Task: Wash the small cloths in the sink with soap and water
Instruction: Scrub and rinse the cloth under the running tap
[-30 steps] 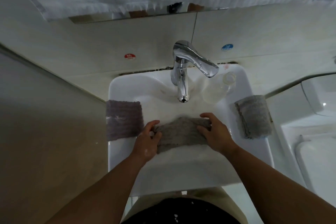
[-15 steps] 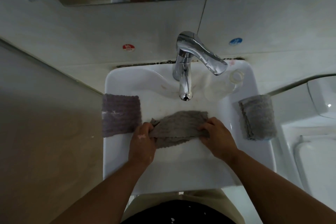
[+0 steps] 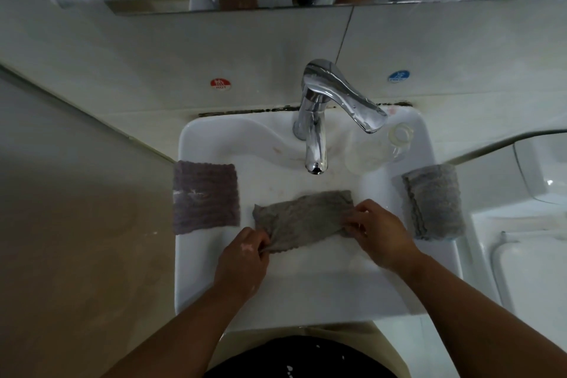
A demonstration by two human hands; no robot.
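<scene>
A grey cloth (image 3: 302, 219) is stretched across the middle of the white sink (image 3: 306, 301), below the chrome faucet (image 3: 316, 144). My left hand (image 3: 242, 258) pinches its lower left corner. My right hand (image 3: 379, 232) grips its right end with curled fingers. A purple-grey cloth (image 3: 205, 196) lies flat over the sink's left rim. A folded grey cloth (image 3: 434, 201) hangs over the right rim. No water runs from the spout.
A clear bottle (image 3: 380, 147) lies on the sink ledge right of the faucet. Hot (image 3: 221, 84) and cold (image 3: 399, 75) stickers mark the tiled wall. A white toilet lid (image 3: 537, 270) sits at the right, a brown wall at the left.
Both hands have drawn the grey cloth out longer and slanted it; my left hand slid down to the lower left corner. The view shifted slightly.
</scene>
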